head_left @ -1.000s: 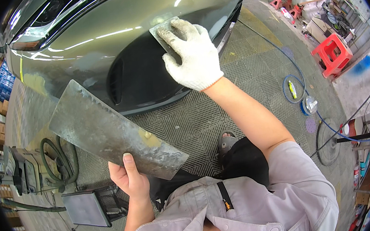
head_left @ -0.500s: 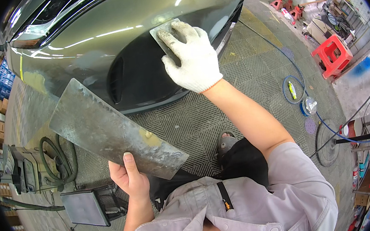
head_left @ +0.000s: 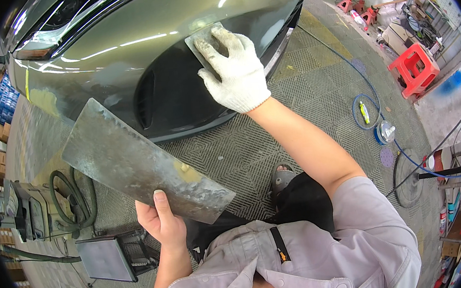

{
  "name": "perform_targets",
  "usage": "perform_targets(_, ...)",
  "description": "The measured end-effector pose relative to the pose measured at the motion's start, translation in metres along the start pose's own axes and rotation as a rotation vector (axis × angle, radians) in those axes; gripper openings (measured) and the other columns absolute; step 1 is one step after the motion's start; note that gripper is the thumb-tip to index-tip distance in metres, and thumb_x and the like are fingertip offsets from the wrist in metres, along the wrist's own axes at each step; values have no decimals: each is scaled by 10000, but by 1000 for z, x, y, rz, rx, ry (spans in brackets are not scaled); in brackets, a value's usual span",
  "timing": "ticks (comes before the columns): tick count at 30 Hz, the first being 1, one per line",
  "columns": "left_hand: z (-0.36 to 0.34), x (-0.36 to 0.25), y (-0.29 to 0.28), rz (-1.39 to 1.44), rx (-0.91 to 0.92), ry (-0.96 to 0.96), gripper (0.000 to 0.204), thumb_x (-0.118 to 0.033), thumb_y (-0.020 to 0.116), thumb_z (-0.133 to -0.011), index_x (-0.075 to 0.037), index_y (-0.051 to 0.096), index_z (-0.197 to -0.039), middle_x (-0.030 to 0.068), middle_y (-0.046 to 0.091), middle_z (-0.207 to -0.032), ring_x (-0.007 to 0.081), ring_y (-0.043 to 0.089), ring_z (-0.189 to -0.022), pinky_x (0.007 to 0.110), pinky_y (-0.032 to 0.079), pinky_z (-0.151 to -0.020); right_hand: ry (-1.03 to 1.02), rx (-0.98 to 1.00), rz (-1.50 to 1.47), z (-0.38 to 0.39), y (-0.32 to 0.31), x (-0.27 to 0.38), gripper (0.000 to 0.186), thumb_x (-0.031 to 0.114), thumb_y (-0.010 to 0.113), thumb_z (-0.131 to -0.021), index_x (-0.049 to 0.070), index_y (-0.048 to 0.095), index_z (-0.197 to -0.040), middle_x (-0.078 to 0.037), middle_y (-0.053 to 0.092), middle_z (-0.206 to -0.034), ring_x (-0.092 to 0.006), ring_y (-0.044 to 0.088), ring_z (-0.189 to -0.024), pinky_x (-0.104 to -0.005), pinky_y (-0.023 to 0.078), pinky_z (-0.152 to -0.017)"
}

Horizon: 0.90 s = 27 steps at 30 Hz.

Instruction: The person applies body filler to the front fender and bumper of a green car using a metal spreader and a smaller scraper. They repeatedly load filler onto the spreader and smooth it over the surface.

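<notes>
My bare left hand (head_left: 162, 218) grips the lower edge of a long grey metal plate (head_left: 113, 150), thumb on top. A dab of yellowish filler (head_left: 187, 172) sits near the plate's right end. In a white knit glove, my right hand (head_left: 236, 67) closes on a flat grey putty scraper (head_left: 196, 49), its fingers pressed along the blade. The scraper lies against the olive-green car bumper (head_left: 100, 31), at the upper rim of its black recess (head_left: 171, 88). A pale filler patch (head_left: 203, 21) shows just above the blade. Another yellowish patch (head_left: 44, 101) marks the bumper's left side.
On the patterned floor, a blue hose (head_left: 367, 82) runs to the right, beside a small yellow-green tube (head_left: 363, 112) and a round can (head_left: 385, 132). A red stool (head_left: 416, 68) stands far right. At left are a machine with a coiled hose (head_left: 68, 203) and a flat panel (head_left: 106, 260).
My gloved right hand has shifted slightly left with the scraper along the bumper. My left hand and the plate have hardly moved.
</notes>
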State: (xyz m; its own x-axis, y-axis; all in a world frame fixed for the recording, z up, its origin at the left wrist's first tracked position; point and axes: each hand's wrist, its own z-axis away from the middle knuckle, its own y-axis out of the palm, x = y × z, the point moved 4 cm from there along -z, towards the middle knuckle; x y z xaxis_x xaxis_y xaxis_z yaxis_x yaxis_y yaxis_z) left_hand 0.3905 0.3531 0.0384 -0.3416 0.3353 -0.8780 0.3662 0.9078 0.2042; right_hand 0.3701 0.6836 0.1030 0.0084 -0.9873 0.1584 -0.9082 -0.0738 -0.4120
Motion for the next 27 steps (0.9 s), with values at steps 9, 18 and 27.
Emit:
perform_targets(9,1,0,-1,-14,2,4,298,-96,615,-1201,62,663,-1449,119,763,-1376,171,687,-1236,354,509,-1133,1,-32,-8,1,-1,-1,675,223,940,-805,178,787,-1461,-193,628,-1529,-476,635,-1297,-523,629,-1051)
perform_targets(18,0,0,0,6,8,0,295,-110,626,-1204,57,668,-1443,119,764,-1376,169,688,-1232,348,510,-1129,72,33,-38,-5,-25,-2,617,222,861,-835,177,799,-1447,-210,657,-1513,-468,635,-1323,-541,607,-1097)
perform_targets(27,-1,2,1,14,18,-6,285,-105,624,-1204,53,680,-1434,117,769,-1378,168,692,-1239,348,511,-1135,131,139,-1,-24,-34,3,603,238,839,-868,206,801,-1469,-199,656,-1554,-454,631,-1367,-523,583,-1147)
